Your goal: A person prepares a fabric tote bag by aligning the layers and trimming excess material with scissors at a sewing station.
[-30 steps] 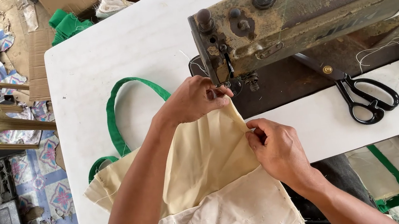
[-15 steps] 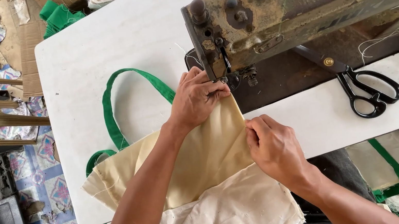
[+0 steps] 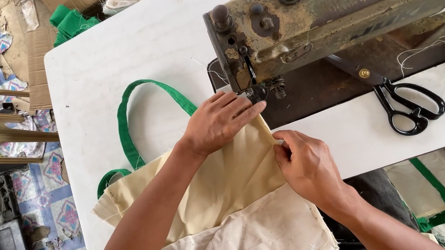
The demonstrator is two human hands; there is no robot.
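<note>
View from above of a sewing station. The left hand [image 3: 216,123] lies flat on a cream cloth bag [image 3: 226,194], fingers extended and close together, their tips pressing the fabric down right at the presser foot [image 3: 257,94] of a worn, rust-stained sewing machine [image 3: 345,6]. The right hand [image 3: 306,162] sits just behind and to the side of those fingertips — its fingers are curled, pinching the folded edge of the cloth between thumb and forefinger. The bag spreads from the needle area back toward the person and hangs over the near edge of the white table [image 3: 126,57]. A green strap handle [image 3: 135,120] loops out beyond the left wrist. Black scissors [image 3: 408,104] lie well apart from the right fingers, on the far side of the machine bed. The cloth appears light, soft and limp, folding readily and likely to shift or pucker; it is probably best held flat under spread fingers near the seam — with the folded edge pinched.
</note>
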